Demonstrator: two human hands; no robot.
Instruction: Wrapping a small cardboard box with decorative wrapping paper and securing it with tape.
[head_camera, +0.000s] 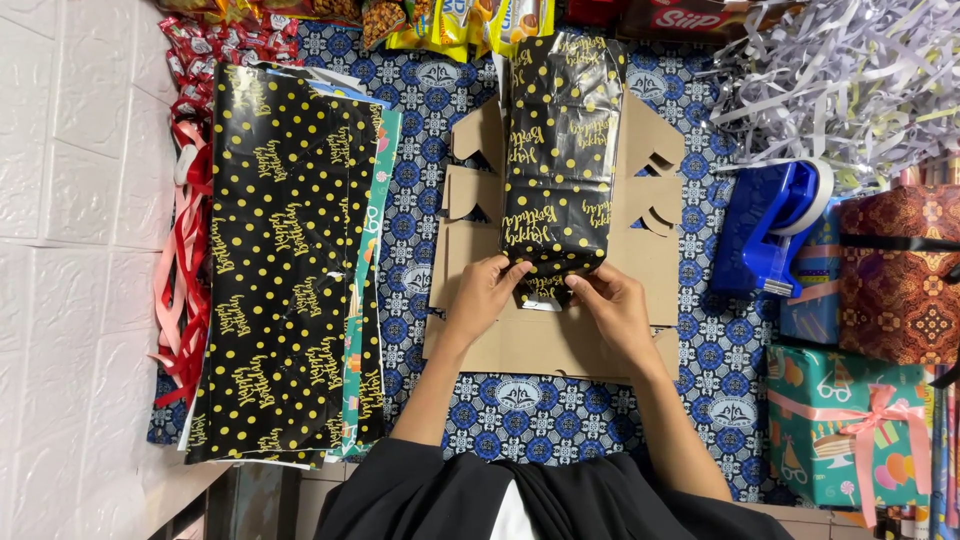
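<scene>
- At the near end of the wrapped box (560, 150), centre of the surface (560, 410): left hand (487, 290) and right hand (610, 300) sit close together, fingertips pinching the loose end flaps of the black gold-dotted wrapping paper. Both hands are closed on paper, not on the box body.
- Box lies lengthwise away from the person. Top and long sides are covered; the paper looks smooth and drawn tight along the length.
- Near end: flaps partly folded in, a small triangle of paper showing between the two hands. No tape seen on it. Judged unfinished.
- Far end: glare on the foil; cannot tell whether it is folded shut.
- Under the box: flat brown cardboard die-cut sheets (650, 270) with curved slots, lying on the blue-and-white patterned cloth that covers the surface.
- Left of the hands: stack of spare wrapping sheets (290, 260), same black dotted design on top, a teal sheet edge peeking out beneath. Beyond it, red and pink ribbons (180, 270) by the white wall.
- Right of the hands: blue tape dispenser (770, 225), well apart from both hands, untouched.
- Further right: a brown patterned gift box (900, 270) and a teal gift box with a pink bow (850, 430), both fully wrapped.
- Top right: heap of shredded paper filler (850, 80). Top edge: snack packets (460, 25).
- Estimate: body wrap done; near end fold in hand; sealing and any ribbon still to do.
</scene>
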